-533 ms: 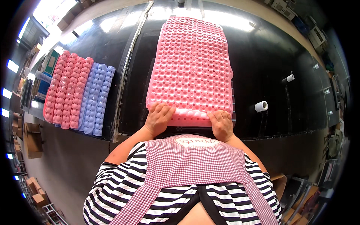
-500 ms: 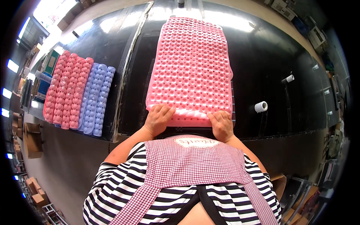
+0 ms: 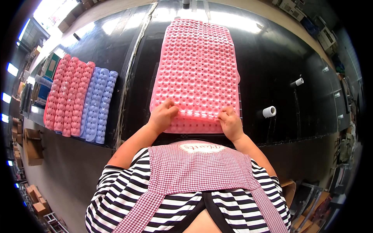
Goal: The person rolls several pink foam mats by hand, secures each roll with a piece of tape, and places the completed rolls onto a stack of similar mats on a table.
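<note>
A long pink mat (image 3: pixel 196 73) (rubbery, covered in bumps and small holes) lies flat on a glossy black table (image 3: pixel 291 58). The left hand (image 3: pixel 162 115) and right hand (image 3: pixel 230 122) pinch its near edge, fingers clamped, folding it up. Rolled pink and blue mats (image 3: pixel 79 101) lie to the left.

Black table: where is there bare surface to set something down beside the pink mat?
Bare black table lies right of the pink mat, up to the white tape roll. A narrower strip runs between the mat and the rolled mats. The near edge is crowded: left hand and right hand grip the mat there.
</note>
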`<state>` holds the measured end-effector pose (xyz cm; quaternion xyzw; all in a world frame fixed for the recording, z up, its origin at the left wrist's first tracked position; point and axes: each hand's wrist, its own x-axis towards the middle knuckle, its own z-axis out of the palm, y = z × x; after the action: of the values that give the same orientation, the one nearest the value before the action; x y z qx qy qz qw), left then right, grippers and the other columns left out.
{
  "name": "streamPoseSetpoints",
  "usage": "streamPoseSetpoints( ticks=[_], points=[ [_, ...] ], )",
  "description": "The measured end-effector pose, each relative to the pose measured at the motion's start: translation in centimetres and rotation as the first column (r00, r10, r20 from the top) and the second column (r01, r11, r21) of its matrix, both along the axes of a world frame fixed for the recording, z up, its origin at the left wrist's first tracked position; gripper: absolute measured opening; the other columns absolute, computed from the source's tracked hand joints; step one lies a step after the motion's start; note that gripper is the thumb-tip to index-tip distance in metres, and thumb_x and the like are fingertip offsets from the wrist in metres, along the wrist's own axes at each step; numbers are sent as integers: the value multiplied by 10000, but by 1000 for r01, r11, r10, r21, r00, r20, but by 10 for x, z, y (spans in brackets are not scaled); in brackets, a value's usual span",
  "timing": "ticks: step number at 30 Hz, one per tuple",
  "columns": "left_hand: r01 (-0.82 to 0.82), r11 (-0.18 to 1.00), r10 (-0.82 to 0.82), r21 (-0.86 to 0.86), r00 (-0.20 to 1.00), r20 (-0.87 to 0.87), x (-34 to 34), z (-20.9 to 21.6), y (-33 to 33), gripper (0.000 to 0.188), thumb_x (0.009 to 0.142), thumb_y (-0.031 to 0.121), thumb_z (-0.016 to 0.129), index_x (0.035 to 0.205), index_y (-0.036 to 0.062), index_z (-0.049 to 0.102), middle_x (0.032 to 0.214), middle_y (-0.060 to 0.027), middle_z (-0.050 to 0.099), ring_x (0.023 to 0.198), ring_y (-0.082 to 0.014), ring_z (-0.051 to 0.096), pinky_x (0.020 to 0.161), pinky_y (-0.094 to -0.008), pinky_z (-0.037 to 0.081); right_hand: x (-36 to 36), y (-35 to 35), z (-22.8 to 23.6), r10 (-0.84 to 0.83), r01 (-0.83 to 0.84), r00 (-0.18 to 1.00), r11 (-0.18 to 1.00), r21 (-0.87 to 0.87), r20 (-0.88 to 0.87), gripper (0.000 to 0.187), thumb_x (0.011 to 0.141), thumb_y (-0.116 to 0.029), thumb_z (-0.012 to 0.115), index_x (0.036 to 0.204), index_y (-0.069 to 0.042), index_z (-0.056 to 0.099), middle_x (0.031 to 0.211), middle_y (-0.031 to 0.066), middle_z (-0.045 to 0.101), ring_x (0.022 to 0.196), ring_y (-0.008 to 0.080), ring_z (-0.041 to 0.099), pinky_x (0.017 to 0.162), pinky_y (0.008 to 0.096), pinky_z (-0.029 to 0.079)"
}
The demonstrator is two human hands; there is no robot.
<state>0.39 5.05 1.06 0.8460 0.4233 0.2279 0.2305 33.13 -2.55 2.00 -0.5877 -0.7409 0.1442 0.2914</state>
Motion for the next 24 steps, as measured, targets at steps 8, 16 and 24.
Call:
streamPoseSetpoints(
  ticks=[8,16,24],
  points=[
    [49,918,23,394,984,-177,-1,15,-3,160,868,214,757,1006,136,736,1074,-50,642,993,-304,640,883,-435,498,5,10,15,123,-180,914,977,113,387,155,817,-175,785,886,-64,702,1040,116,637,956,303,641,820,407,543],
    [35,895,44,445,985,-168,19,19,47,155,894,220,705,998,107,678,956,-64,624,948,-314,626,875,-453,493,19,53,2,23,-79,974,967,242,226,104,861,-97,690,960,-67,681,934,103,666,915,314,660,812,419,550],
    [27,943,80,331,949,-305,23,12,-13,423,844,173,661,1265,129,664,1164,-123,641,1042,-330,625,962,-488,480,-4,-3,-9,-15,-33,940,990,134,340,463,924,-215,678,1361,-77,610,1366,216,590,1210,388,608,1007,472,509]
  ],
)
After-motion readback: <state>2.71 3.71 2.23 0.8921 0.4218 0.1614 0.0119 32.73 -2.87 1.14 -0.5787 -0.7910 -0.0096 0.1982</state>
